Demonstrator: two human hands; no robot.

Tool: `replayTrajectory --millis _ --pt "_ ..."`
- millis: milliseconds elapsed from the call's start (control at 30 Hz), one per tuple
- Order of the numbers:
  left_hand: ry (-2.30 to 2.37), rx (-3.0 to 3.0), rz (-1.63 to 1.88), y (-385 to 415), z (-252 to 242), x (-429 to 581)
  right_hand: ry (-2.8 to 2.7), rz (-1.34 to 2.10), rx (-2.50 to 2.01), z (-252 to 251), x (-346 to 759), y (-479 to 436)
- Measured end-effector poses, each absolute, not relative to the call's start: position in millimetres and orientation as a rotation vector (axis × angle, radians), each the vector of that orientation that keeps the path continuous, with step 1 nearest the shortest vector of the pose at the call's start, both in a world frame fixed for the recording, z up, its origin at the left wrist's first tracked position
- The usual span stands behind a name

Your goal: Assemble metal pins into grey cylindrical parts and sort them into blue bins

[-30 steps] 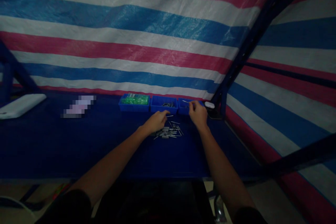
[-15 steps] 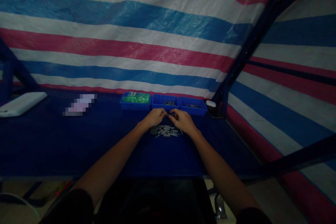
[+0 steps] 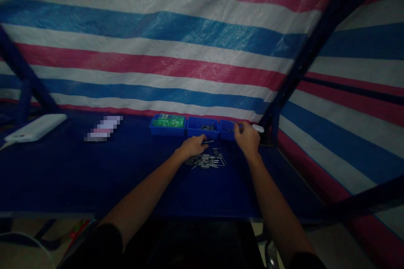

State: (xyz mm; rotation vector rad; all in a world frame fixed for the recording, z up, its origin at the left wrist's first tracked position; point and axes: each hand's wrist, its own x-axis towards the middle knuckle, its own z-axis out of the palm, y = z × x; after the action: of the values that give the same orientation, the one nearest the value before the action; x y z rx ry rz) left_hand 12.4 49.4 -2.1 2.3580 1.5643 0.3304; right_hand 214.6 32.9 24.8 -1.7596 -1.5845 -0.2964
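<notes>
My left hand (image 3: 193, 147) is above the table, thumb and fingers closed around one end of a thin metal rod (image 3: 209, 141) that points right. Just below lies a loose pile of grey block-like pieces and thin metal pins (image 3: 206, 161). My right hand (image 3: 248, 138) is at the right-hand blue bin (image 3: 226, 135), its fingers pinched over the bin's right side. Whatever those fingers grip is too small and dark to make out. Small metal parts (image 3: 207, 127) lie in the middle blue bin (image 3: 202, 134).
A left blue bin (image 3: 167, 131) holds green plastic-wrapped goods (image 3: 170, 122). A small white case (image 3: 258, 128) sits beyond my right hand. Farther left are a blurred-out flat item (image 3: 104, 129) and a white device (image 3: 36, 128). Blue frame posts and striped sheeting (image 3: 158, 63) enclose the blue table (image 3: 78, 172).
My hands have parted. The right one moved right and away from me to the right-hand bin; the left stays above the pile with the rod. The view has shifted slightly.
</notes>
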Motion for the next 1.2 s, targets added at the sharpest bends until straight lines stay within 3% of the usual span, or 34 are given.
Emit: replayTrajectory --millis 333,567,767,967,1100,1200 --pt "1.565 2.442 0.105 49.4 2.6 27.9 -1.983 -0.058 -1.48 -1.5 185.7 30.2" --pt "1.428 2.479 0.539 42.0 -0.9 8.2 -2.206 0.04 -1.187 3.3 175.6 19.7" --pt "1.231 2.261 0.932 42.7 3.9 11.4 -2.128 0.048 -1.208 6.5 181.2 21.4" --pt "1.119 2.129 1.11 42.2 -0.5 14.3 -2.149 0.023 -1.17 8.6 182.1 20.5" --pt "1.17 2.121 1.069 42.0 -2.9 14.8 -2.007 -0.054 -1.261 17.1 196.7 25.5" --pt "1.253 2.26 0.826 43.5 -4.1 15.4 -1.675 -0.178 -1.543 21.5 219.5 33.8"
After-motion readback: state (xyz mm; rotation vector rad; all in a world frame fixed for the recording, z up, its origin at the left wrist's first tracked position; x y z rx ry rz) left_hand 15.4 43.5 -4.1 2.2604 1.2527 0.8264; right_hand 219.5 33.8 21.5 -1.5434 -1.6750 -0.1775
